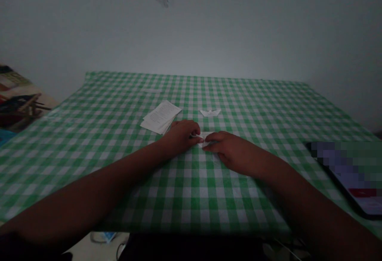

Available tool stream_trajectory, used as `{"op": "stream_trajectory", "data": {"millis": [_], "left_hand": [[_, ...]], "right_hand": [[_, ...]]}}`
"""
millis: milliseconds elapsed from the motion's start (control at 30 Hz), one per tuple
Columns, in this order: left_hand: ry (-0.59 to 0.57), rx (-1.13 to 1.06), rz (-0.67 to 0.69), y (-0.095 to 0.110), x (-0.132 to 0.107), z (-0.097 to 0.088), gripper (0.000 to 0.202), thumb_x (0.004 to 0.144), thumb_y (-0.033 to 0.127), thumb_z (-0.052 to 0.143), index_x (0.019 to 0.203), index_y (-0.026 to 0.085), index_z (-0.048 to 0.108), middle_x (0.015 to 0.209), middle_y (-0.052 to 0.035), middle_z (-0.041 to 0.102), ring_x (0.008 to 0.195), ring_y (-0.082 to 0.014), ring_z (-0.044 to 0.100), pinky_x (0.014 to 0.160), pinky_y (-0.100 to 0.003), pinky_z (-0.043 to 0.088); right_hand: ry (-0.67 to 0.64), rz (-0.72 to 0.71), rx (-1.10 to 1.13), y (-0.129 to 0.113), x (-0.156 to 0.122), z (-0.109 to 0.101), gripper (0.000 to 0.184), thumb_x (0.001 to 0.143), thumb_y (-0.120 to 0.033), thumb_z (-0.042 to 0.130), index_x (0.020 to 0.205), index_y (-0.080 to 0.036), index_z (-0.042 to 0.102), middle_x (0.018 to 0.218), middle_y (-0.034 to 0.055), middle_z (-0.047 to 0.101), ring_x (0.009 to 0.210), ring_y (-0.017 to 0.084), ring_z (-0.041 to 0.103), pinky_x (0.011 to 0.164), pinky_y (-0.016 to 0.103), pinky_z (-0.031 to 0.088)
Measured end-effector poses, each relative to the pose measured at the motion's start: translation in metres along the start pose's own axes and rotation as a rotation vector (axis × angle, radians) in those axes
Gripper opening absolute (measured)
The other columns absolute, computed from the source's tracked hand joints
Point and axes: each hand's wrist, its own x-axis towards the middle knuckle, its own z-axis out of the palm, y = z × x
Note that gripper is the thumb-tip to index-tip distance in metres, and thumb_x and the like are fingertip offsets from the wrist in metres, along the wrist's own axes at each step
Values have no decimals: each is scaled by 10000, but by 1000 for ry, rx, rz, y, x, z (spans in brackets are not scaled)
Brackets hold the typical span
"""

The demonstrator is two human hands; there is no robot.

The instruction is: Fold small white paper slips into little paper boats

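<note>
Between my two hands, near the middle of the table, is a small folded piece of white paper with faint printed lines. My left hand pinches its left side between thumb and fingers. From the right, my right hand closes its thumb and fingers on the paper's other side. Much of the paper is hidden behind the fingers. Just beyond the hands sits a small white paper boat. A few printed paper sheets lie loosely stacked beyond my left hand.
A green and white checked cloth covers the table. At the right edge lies a dark-framed phone or tablet, its screen blurred. A pale wall rises behind the table. Various items are piled beyond the table's left side.
</note>
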Motion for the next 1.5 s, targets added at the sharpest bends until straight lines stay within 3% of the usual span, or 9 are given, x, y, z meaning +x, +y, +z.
{"op": "stream_trajectory", "data": {"millis": [233,467,767,967,1233,1500], "left_hand": [[-38,36,73,3,-3,-4,123,906,329,637,918,235,715,949,-23,650,960,-200,580,846,-344,399],[-77,224,90,13,-10,-13,162,910,377,629,982,265,722,993,-22,655,1012,-231,561,913,-424,341],[-48,334,235,16,-13,-11,178,935,337,595,932,208,718,1030,-37,662,1016,-215,556,978,-414,326],[-63,354,203,20,-14,-12,183,948,311,560,912,206,707,987,-29,668,989,-212,588,1067,-509,231],[-64,346,164,25,-16,-10,158,931,291,569,944,205,702,1015,-37,674,1018,-222,585,1068,-521,240],[-62,338,157,23,-18,-8,177,940,300,557,909,199,699,1004,-38,666,1004,-219,585,1070,-537,249]], "right_hand": [[14,-10,22,3,0,2,367,885,-38,495,1136,-190,715,1244,93,671,1160,217,607,1073,407,436],[25,73,81,-1,-1,-4,400,896,-66,463,1236,-158,653,1243,125,674,1147,228,624,1051,417,456],[75,118,29,6,6,8,461,871,-6,405,1238,-179,624,1254,122,604,1147,216,570,1012,417,464],[65,121,-89,5,9,15,427,848,-5,435,1226,-108,605,1225,149,568,1117,237,519,1000,407,455],[73,205,-314,-5,19,26,372,900,-31,365,1174,-117,602,1204,147,569,996,264,486,917,431,467],[87,162,-100,1,13,17,337,836,-11,425,1082,-132,621,1151,123,596,1048,224,517,996,391,428]]}}
